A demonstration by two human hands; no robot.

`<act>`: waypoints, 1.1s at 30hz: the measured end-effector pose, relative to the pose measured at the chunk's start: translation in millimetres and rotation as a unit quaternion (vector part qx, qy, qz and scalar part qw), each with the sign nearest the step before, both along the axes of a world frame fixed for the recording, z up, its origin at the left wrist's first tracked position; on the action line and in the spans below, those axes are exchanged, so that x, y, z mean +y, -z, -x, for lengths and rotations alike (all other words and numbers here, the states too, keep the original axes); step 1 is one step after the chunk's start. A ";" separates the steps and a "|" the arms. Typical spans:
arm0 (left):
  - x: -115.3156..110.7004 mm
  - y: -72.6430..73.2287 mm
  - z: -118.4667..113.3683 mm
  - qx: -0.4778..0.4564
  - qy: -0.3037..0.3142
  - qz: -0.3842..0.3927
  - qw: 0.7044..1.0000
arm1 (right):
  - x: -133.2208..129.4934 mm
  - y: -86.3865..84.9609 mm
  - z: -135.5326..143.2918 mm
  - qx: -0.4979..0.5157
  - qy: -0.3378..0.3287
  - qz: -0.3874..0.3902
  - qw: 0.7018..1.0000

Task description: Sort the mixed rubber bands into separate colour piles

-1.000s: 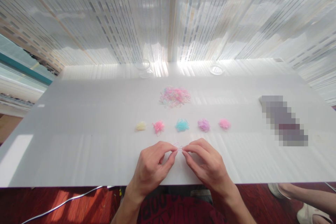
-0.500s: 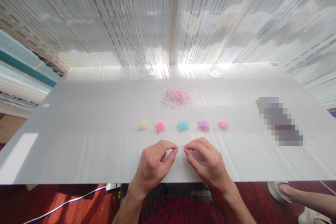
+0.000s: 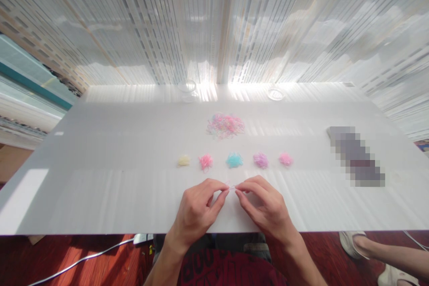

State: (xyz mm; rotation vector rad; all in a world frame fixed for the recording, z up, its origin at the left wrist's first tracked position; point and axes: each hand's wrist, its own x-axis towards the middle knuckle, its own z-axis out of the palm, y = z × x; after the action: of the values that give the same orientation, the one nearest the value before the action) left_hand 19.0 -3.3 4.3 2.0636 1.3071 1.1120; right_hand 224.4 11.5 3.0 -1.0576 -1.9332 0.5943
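Between my pinched fingertips runs a thin pale purple rubber band point(image 3: 232, 187), held just above the white table. My left hand point(image 3: 200, 202) grips its left end with thumb and forefinger. The right end is pinched the same way by my right hand point(image 3: 265, 202). Just beyond my hands lies a row of small rubber band piles: yellow point(image 3: 183, 161), coral pink point(image 3: 205, 161), turquoise point(image 3: 234, 160), purple point(image 3: 260, 160) and light pink point(image 3: 286, 159). Farther back is a larger mixed-colour heap point(image 3: 225, 125).
A clear round container point(image 3: 189, 91) and a clear round lid point(image 3: 276, 94) stand at the back of the white table point(image 3: 100, 161), by a sheer curtain point(image 3: 214, 22). A pixelated oblong object point(image 3: 357, 156) lies at right. Another person's legs point(image 3: 382, 250) show at lower right.
The rubber band's visible strand looks straighter between my fingertips. My hands have barely moved, and the view has shifted slightly.
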 end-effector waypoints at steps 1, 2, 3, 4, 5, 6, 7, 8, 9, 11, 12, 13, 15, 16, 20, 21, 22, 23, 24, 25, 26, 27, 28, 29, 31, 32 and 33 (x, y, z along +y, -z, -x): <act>0.0 0.1 0.0 0.000 0.000 0.000 1.000 | 0.1 -0.3 0.1 0.000 -0.001 0.000 1.000; -0.1 0.3 0.1 -0.001 0.000 0.000 1.000 | 0.1 -0.5 0.1 0.001 0.000 -0.001 1.000; -0.3 0.5 0.1 -0.001 0.000 0.001 1.000 | 0.2 -0.7 0.2 0.001 0.000 -0.002 1.000; -0.4 0.7 0.1 -0.001 0.000 0.001 1.000 | 0.1 -0.9 0.4 0.001 0.001 -0.004 1.000; -0.6 0.8 0.2 -0.002 -0.001 0.001 1.000 | 0.1 -1.1 0.5 -0.001 0.003 -0.005 1.000; -0.7 1.0 0.2 -0.002 -0.001 0.000 1.000 | 0.1 -1.2 0.6 -0.002 0.004 -0.006 1.000; -0.7 1.0 0.2 -0.001 -0.001 0.000 1.000 | 0.0 -1.3 0.6 -0.003 0.006 -0.007 1.000; -0.7 1.1 0.3 0.000 -0.002 0.000 1.000 | 0.0 -1.3 0.6 -0.004 0.007 -0.006 1.000; -0.6 1.1 0.3 0.001 -0.002 0.000 1.000 | 0.0 -1.4 0.6 -0.004 0.008 -0.006 1.000; -0.3 0.9 0.4 0.004 -0.004 -0.002 1.000 | 0.1 -1.5 0.5 -0.001 0.011 -0.008 1.000; -0.2 0.8 0.5 0.005 -0.004 -0.003 1.000 | 0.3 -1.6 0.6 0.001 0.012 -0.008 1.000; -0.1 0.7 0.5 0.005 -0.005 -0.004 1.000 | 0.4 -1.8 0.9 0.003 0.015 -0.009 1.000; 0.0 0.3 0.5 0.007 -0.005 -0.002 1.000 | 0.7 -2.9 2.1 0.006 0.021 -0.008 1.000; -0.1 0.1 0.5 0.007 -0.006 -0.001 1.000 | 0.7 -3.9 2.8 0.006 0.026 -0.007 1.000; -0.2 -0.3 0.5 0.005 -0.012 0.002 1.000 | 0.6 -10.6 0.5 0.012 0.079 -0.012 0.997; -0.2 -0.2 0.6 0.004 -0.014 0.000 1.000 | 0.9 -12.5 -3.1 0.010 0.102 -0.021 0.995; -0.2 0.0 0.7 0.003 -0.015 -0.002 1.000 | 1.5 -14.3 -8.2 0.003 0.128 -0.033 0.991; -0.1 0.3 0.8 0.003 -0.014 -0.005 1.000 | 2.7 -15.7 -15.0 -0.011 0.156 -0.047 0.987; -0.1 0.5 1.0 0.002 -0.013 -0.008 1.000 | 4.5 -16.7 -23.0 -0.027 0.187 -0.066 0.980; 0.0 0.7 1.1 0.002 -0.011 -0.011 1.000 | 6.8 -17.2 -32.1 -0.045 0.228 -0.072 0.970; 0.1 0.9 1.1 0.001 -0.009 -0.012 1.000 | 9.6 -17.1 -41.6 -0.065 0.267 -0.080 0.958; 0.3 0.9 1.1 0.001 -0.007 -0.012 1.000 | 12.7 -16.6 -50.9 -0.084 0.301 -0.083 0.946; 0.4 0.9 1.1 0.002 -0.006 -0.012 1.000 | 15.9 -15.6 -59.6 -0.100 0.330 -0.077 0.936; 0.6 0.8 1.0 0.004 -0.005 -0.012 1.000 | 19.0 -14.4 -67.3 -0.111 0.344 -0.067 0.930; 1.0 0.7 0.9 0.007 -0.006 -0.012 1.000 | 24.3 -11.7 -78.3 -0.125 0.359 -0.052 0.924; 1.2 0.7 0.8 0.009 -0.006 -0.014 1.000 | 26.4 -10.4 -81.6 -0.128 0.363 -0.046 0.922; 1.4 0.8 0.8 0.011 -0.006 -0.016 1.000 | 28.0 -9.1 -83.6 -0.129 0.365 -0.042 0.921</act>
State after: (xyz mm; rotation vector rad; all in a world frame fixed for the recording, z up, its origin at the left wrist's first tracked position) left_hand 18.2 -1.9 3.5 2.0984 1.3224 1.1261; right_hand 308.0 39.5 12.1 -1.7354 -1.5746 -0.0523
